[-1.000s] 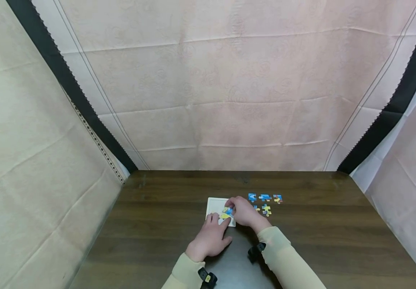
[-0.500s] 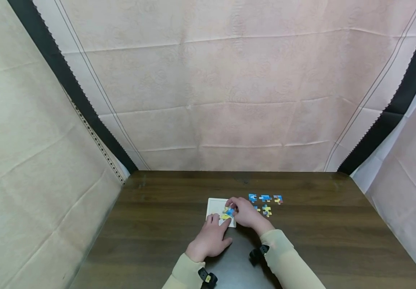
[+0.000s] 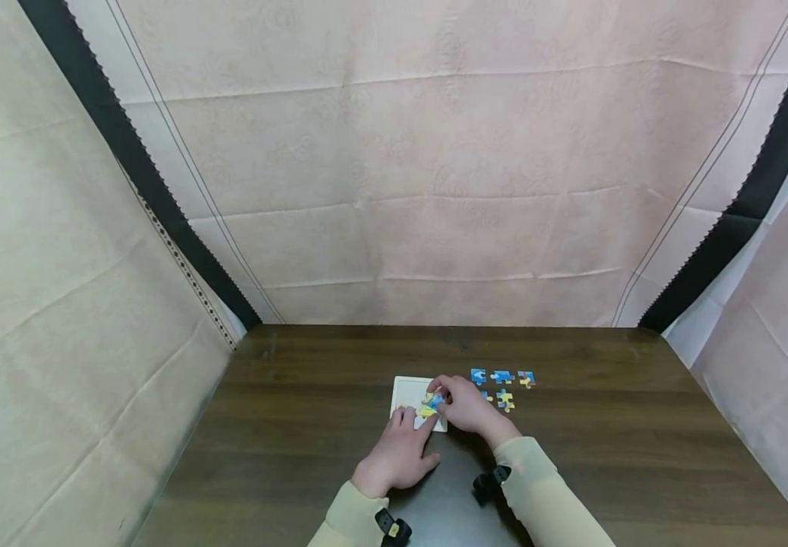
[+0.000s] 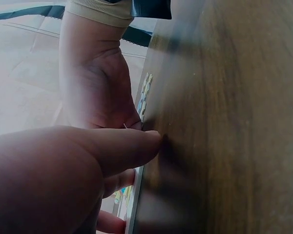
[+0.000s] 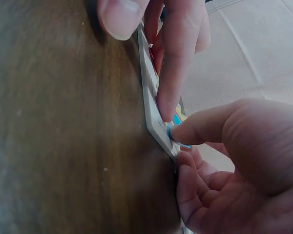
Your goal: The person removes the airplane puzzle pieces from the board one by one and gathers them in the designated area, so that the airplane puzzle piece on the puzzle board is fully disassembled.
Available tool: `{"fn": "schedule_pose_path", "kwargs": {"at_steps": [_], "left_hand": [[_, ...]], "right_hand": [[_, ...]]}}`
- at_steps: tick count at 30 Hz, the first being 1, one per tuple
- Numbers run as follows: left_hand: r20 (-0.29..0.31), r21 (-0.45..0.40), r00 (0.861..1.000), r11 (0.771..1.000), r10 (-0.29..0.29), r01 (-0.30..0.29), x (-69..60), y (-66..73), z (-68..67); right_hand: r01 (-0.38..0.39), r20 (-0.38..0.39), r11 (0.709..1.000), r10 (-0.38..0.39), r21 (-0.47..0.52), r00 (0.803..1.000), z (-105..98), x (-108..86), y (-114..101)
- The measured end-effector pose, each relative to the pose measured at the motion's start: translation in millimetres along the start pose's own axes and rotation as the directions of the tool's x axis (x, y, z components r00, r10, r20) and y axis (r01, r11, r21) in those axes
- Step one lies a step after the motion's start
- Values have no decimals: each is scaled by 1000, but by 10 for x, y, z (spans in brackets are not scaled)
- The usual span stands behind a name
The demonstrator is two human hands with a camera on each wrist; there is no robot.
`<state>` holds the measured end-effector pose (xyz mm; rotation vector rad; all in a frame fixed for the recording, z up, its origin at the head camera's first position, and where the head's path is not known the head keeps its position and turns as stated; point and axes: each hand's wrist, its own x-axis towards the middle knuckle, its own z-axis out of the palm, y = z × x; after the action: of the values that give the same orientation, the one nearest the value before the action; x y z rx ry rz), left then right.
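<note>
Five loose puzzle pieces (image 3: 505, 400) in view on the desk (image 3: 298, 425), 2 to 3 o'clock from the white tray (image 3: 403, 389): three in the far row, two nearer, one of those partly behind the right hand (image 3: 467, 403). Pieces well apart from the tray, mostly blue and yellow.

Left hand (image 3: 402, 452) comes in from 7 o'clock. Fingers extended, fingertips on the near part of the tray, thumb out toward 3 o'clock over the desk. Grips nothing; reads as steadying.

Right hand sits at the tray's 3 o'clock side, thumb and fingers curled in, gap nearly closed. Right wrist view puts its thumb against a blue piece (image 5: 170, 131) at the tray, left index tip just beside it. Take it as a pinch on that piece; the fingers hide most of it, so can't tell whether it's fully down in the recess.

Small yellow-and-blue patch shows on the tray between the hands; white bare toward 10 o'clock.

Step in hand, my read: fitting one piece into the tray, well short of full. Next move calls for lining up the tabs, then flat downward pressure with the left hand bracing. Risk: a sideways shove could unseat the neighbours.
</note>
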<state>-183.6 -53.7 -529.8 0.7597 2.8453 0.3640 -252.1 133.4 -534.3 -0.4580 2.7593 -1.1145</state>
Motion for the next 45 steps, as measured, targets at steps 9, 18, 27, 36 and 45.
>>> {"fn": "schedule_pose_path", "kwargs": {"at_steps": [9,18,27,36,45], "left_hand": [[-46,-14,999,1000,13,-14,26,-78,108],[-8,-17,1000,1000,-17,17,-57,56,-100],[-41,-13,999,1000,-1,0,-43,13,-27],[-5,-29,1000,1000,-6,6,-40,-6,30],[-33,-23,999,1000,-8,7,27,-78,123]], "right_hand": [[26,-17,997,-24,77,1000,9,-28,49],[-7,-103,964,36,266,994,-161,-266,195],[-64,-137,925,124,375,983,-407,-489,419],[-120,-155,891,206,438,966,-651,-671,631],[-175,-234,917,270,359,934,-935,-814,918]]}}
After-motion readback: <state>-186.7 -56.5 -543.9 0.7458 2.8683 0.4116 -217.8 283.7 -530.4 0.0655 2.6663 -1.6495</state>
